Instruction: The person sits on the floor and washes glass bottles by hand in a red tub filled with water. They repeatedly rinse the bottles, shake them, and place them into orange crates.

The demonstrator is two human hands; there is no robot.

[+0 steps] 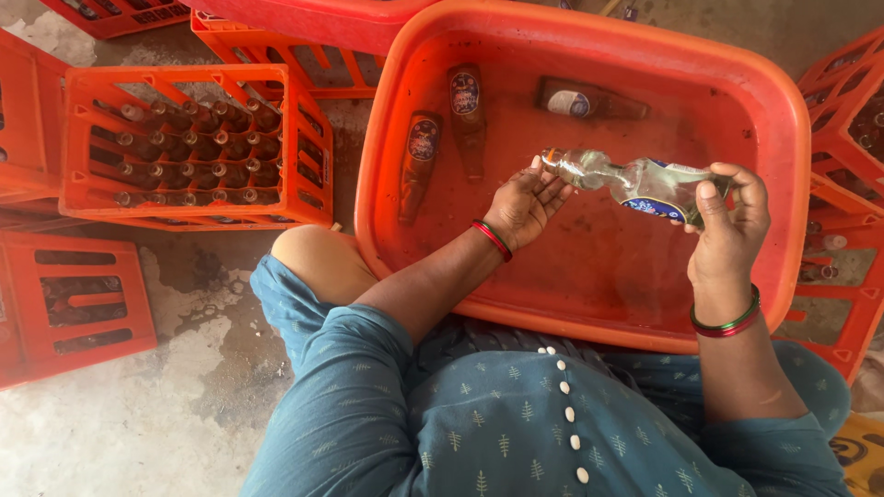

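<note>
Head view, looking down over a large orange tub (pixel 387 138) held against the lap.

Clear glass bottle (pixel 635 182) held above the tub's middle, lying nearly flat. Long axis runs from 3 o'clock to 9 o'clock, neck end pointing to 9, tilted a touch upward at that end. It carries a blue and white label on the body.

Right hand (pixel 732 221) is at the bottle's base end, 3 o'clock side. Its fingers are closed round the body, thumb on the near face, the rest curled over the far side. This hand carries the weight.

Left hand (pixel 525 202) sits at the neck end, 9 o'clock side. Palm up and loosely open, fingers half spread; fingertips touch the bottle's mouth or lie just beside it, and they do not wrap it. So the mouth lies at about 1 o'clock from the left palm, and the left hand is the nearer one to the opening.

Bangles on both wrists, red on the left, red and green on the right.

Three brown bottles (pixel 422 156) lie on the tub floor at 11 to 12 o'clock from the held bottle, well apart from both hands.

A loaded orange crate (pixel 193 147) stands on the floor (pixel 138 423) at 9 o'clock, filled with dark bottles. More orange crates ring the tub.
</note>
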